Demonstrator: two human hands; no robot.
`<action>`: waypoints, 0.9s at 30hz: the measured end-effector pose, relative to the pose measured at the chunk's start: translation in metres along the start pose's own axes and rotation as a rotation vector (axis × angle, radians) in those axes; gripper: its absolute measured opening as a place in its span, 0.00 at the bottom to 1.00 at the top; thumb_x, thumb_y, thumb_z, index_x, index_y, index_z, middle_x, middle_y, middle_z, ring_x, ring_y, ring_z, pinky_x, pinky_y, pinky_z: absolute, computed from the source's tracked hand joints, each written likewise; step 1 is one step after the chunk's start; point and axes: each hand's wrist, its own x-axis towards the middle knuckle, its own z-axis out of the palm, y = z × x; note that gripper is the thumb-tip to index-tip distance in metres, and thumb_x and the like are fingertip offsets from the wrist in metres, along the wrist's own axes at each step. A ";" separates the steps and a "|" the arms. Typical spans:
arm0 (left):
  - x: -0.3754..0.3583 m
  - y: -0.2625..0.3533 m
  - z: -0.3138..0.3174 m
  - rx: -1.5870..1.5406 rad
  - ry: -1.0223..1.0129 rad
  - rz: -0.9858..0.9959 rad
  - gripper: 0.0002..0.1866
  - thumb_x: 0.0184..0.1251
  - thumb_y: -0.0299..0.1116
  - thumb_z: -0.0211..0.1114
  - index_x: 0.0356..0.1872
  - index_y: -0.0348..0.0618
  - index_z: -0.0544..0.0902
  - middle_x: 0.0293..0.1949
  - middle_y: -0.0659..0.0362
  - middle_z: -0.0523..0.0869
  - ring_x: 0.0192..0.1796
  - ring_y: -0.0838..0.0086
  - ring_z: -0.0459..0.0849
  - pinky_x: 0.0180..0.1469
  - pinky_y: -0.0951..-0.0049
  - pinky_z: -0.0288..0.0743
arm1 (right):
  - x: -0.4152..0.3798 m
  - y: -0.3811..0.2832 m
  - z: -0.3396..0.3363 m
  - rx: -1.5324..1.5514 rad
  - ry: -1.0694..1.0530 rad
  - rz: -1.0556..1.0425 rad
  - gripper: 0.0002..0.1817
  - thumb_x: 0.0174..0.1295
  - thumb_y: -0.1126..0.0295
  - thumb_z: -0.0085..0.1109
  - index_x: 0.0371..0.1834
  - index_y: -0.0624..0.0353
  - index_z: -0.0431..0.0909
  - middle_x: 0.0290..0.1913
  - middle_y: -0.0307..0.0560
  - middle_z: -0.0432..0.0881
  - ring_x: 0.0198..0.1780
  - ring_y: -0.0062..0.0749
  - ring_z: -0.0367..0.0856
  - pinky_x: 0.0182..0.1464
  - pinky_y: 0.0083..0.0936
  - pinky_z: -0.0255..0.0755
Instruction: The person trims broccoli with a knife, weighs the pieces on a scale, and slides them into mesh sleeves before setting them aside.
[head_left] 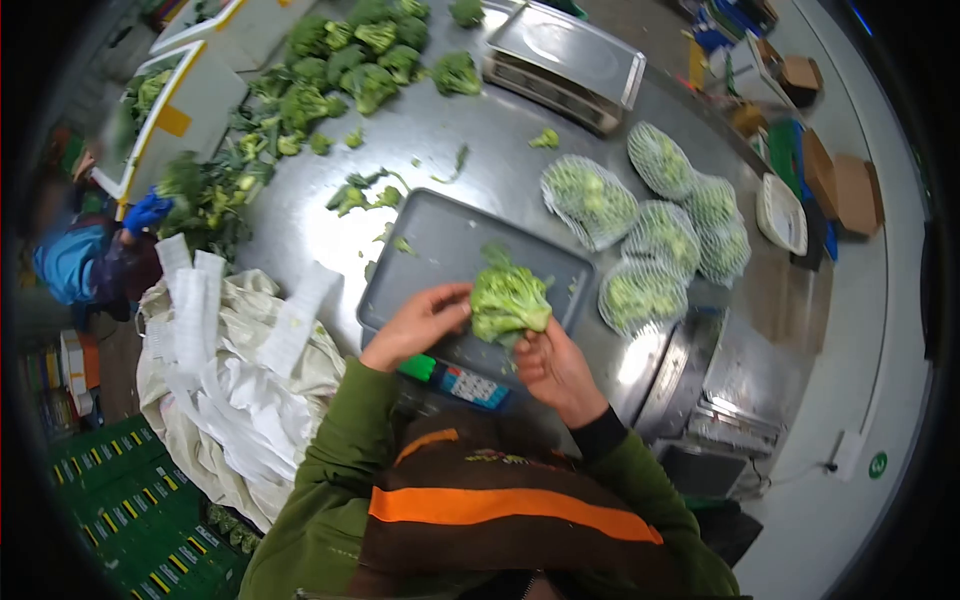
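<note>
A broccoli head (508,302) is held up above a grey tray (545,258). My right hand (556,368) pinches it at its lower right side, near the stem. On the other side my left hand (425,322) has its fingers stretched out and apart from a grip, with the tips at the left edge of the florets; whether they touch is hard to tell. Under the tray's near edge show a lit green display (417,367) and a keypad (472,387). Small broccoli scraps (403,245) lie in the tray.
Several broccoli heads (372,85) are piled at the back left. Net-wrapped broccoli (660,235) sits at the right. A second scale (565,50) stands at the back. White foam nets (215,390) lie on a sack at the left. A co-worker's blue-gloved hand (148,210) is at the far left.
</note>
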 end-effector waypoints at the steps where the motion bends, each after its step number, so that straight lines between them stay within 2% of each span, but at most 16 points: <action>1: 0.002 -0.002 -0.007 0.063 0.054 0.067 0.22 0.72 0.31 0.60 0.65 0.35 0.74 0.54 0.57 0.83 0.47 0.78 0.81 0.49 0.77 0.77 | 0.005 0.000 -0.004 -0.041 0.033 -0.009 0.22 0.76 0.45 0.41 0.37 0.52 0.71 0.29 0.38 0.76 0.23 0.15 0.69 0.21 0.10 0.62; 5: 0.018 0.009 -0.041 0.006 0.301 0.158 0.21 0.72 0.30 0.61 0.64 0.37 0.75 0.55 0.57 0.83 0.49 0.77 0.83 0.49 0.78 0.77 | 0.012 -0.005 -0.006 -0.174 0.116 -0.038 0.21 0.76 0.47 0.43 0.43 0.54 0.73 0.32 0.41 0.77 0.25 0.19 0.66 0.25 0.13 0.59; 8: 0.038 0.020 -0.079 -0.068 0.530 0.235 0.19 0.72 0.33 0.63 0.59 0.35 0.79 0.51 0.58 0.85 0.47 0.77 0.84 0.47 0.79 0.78 | 0.007 -0.017 -0.004 -0.290 0.043 -0.054 0.20 0.77 0.50 0.43 0.44 0.57 0.73 0.31 0.42 0.78 0.25 0.20 0.66 0.24 0.15 0.58; 9: 0.050 0.012 -0.101 -0.002 0.690 0.279 0.19 0.68 0.35 0.66 0.57 0.39 0.81 0.50 0.55 0.85 0.45 0.77 0.83 0.47 0.75 0.77 | 0.003 -0.021 0.003 -0.330 0.070 -0.064 0.20 0.77 0.53 0.43 0.37 0.58 0.72 0.30 0.46 0.78 0.23 0.21 0.64 0.24 0.17 0.57; 10: 0.077 -0.021 -0.143 0.220 0.929 0.469 0.23 0.64 0.36 0.69 0.58 0.39 0.80 0.49 0.52 0.84 0.45 0.72 0.83 0.47 0.71 0.77 | 0.003 -0.026 -0.001 -0.338 0.059 -0.050 0.20 0.77 0.53 0.43 0.37 0.58 0.72 0.30 0.46 0.78 0.23 0.21 0.64 0.24 0.17 0.57; 11: 0.080 -0.012 -0.157 0.432 1.193 0.465 0.26 0.60 0.35 0.71 0.59 0.38 0.78 0.50 0.49 0.81 0.49 0.65 0.80 0.52 0.66 0.74 | 0.001 -0.030 -0.009 -0.355 0.052 -0.091 0.20 0.77 0.54 0.43 0.33 0.57 0.71 0.29 0.48 0.78 0.22 0.21 0.64 0.24 0.17 0.57; 13: 0.100 -0.022 -0.221 0.726 1.541 0.485 0.34 0.53 0.37 0.74 0.61 0.34 0.73 0.55 0.43 0.76 0.60 0.52 0.71 0.65 0.60 0.63 | -0.004 -0.037 -0.012 -0.395 0.102 -0.167 0.22 0.77 0.57 0.42 0.23 0.55 0.65 0.28 0.52 0.78 0.20 0.22 0.63 0.23 0.18 0.57; 15: 0.118 -0.027 -0.278 0.863 1.764 0.297 0.42 0.49 0.46 0.77 0.63 0.34 0.70 0.57 0.40 0.74 0.62 0.49 0.70 0.67 0.56 0.61 | -0.012 -0.047 -0.012 -0.419 0.124 -0.198 0.21 0.77 0.58 0.41 0.24 0.55 0.65 0.28 0.52 0.78 0.20 0.22 0.62 0.23 0.18 0.58; 16: 0.122 -0.020 -0.298 0.865 1.761 0.298 0.42 0.49 0.46 0.77 0.63 0.34 0.70 0.57 0.40 0.74 0.62 0.49 0.70 0.67 0.56 0.61 | -0.015 -0.051 -0.017 -0.438 0.150 -0.231 0.21 0.77 0.58 0.41 0.24 0.56 0.64 0.28 0.52 0.77 0.20 0.22 0.62 0.23 0.18 0.58; 17: 0.126 -0.013 -0.314 0.643 1.691 0.216 0.46 0.46 0.50 0.78 0.64 0.34 0.69 0.59 0.39 0.73 0.63 0.48 0.70 0.68 0.55 0.61 | -0.014 -0.052 -0.027 -0.852 0.145 -0.441 0.20 0.77 0.59 0.42 0.25 0.56 0.65 0.29 0.52 0.78 0.20 0.21 0.62 0.24 0.18 0.59; 18: 0.130 -0.007 -0.328 0.427 1.610 0.135 0.50 0.44 0.54 0.80 0.65 0.35 0.67 0.61 0.37 0.71 0.64 0.47 0.69 0.68 0.54 0.62 | -0.013 -0.055 -0.031 -0.848 0.147 -0.442 0.20 0.77 0.59 0.42 0.25 0.56 0.65 0.29 0.52 0.78 0.20 0.21 0.62 0.24 0.18 0.59; 20: 0.144 -0.013 -0.357 0.333 1.577 0.155 0.52 0.41 0.55 0.81 0.65 0.34 0.66 0.62 0.37 0.70 0.65 0.47 0.69 0.67 0.54 0.63 | -0.016 -0.062 -0.025 -0.401 0.180 -0.320 0.18 0.76 0.60 0.44 0.27 0.58 0.68 0.30 0.50 0.78 0.22 0.21 0.63 0.24 0.20 0.60; 22: 0.151 -0.016 -0.358 0.237 1.543 0.172 0.54 0.39 0.55 0.82 0.65 0.34 0.65 0.64 0.36 0.68 0.66 0.47 0.69 0.67 0.55 0.64 | -0.010 -0.063 -0.034 -0.406 0.176 -0.337 0.18 0.76 0.59 0.45 0.28 0.57 0.69 0.32 0.50 0.80 0.22 0.21 0.65 0.24 0.20 0.61; 24: 0.145 -0.003 -0.331 0.191 1.656 0.129 0.54 0.38 0.53 0.83 0.63 0.35 0.63 0.63 0.35 0.69 0.66 0.47 0.70 0.65 0.56 0.67 | -0.008 -0.064 -0.035 -0.410 0.170 -0.358 0.18 0.76 0.58 0.47 0.29 0.56 0.71 0.34 0.51 0.81 0.22 0.22 0.67 0.24 0.20 0.61; 25: 0.154 -0.022 -0.351 0.152 1.639 0.217 0.53 0.36 0.50 0.84 0.61 0.37 0.63 0.60 0.36 0.71 0.61 0.47 0.74 0.64 0.57 0.69 | -0.008 -0.062 -0.029 -0.433 0.180 -0.373 0.17 0.76 0.59 0.47 0.29 0.56 0.72 0.34 0.50 0.81 0.23 0.22 0.68 0.26 0.20 0.62; 27: 0.153 -0.022 -0.345 0.248 1.651 0.202 0.51 0.38 0.49 0.84 0.61 0.38 0.63 0.59 0.38 0.72 0.58 0.48 0.76 0.61 0.56 0.71 | -0.008 -0.059 -0.025 -0.447 0.191 -0.388 0.17 0.75 0.59 0.48 0.29 0.56 0.72 0.34 0.50 0.81 0.24 0.23 0.69 0.27 0.20 0.64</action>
